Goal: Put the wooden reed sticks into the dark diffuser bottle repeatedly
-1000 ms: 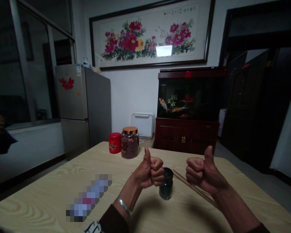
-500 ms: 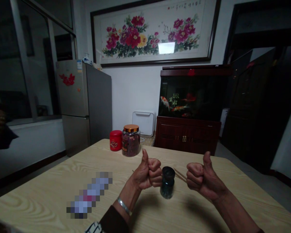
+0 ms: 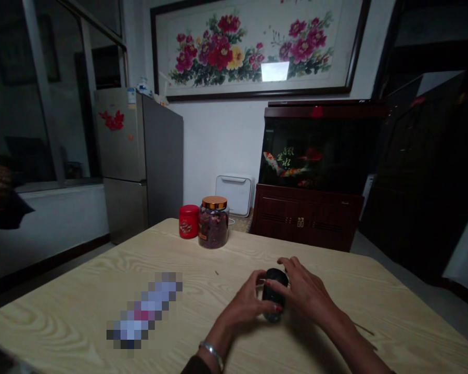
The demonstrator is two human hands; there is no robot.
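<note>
A small dark glass jar with a black lid (image 3: 276,276) stands upright on the table between my hands. My left hand (image 3: 246,300) curls round the jar's left side, its thumb across the front. From the right, my right hand (image 3: 306,288) reaches over with fingers apart and arched above and behind the lid. Its thumb lies in front of the lid; whether it presses on it I cannot tell. Thin sticks lie behind the hands: one end (image 3: 217,272) shows at the left, and another stick (image 3: 363,328) shows beyond my right forearm.
A red canister (image 3: 189,222) and a large gold-lidded jar (image 3: 213,223) stand at the table's far edge. A blurred-out flat item (image 3: 146,311) lies at the left of the wooden table (image 3: 62,317). Behind are a fridge (image 3: 161,161) and a fish tank (image 3: 335,150).
Both hands were fists with thumbs up on either side of the jar. They have opened and come inward and down to it. The view has shifted slightly.
</note>
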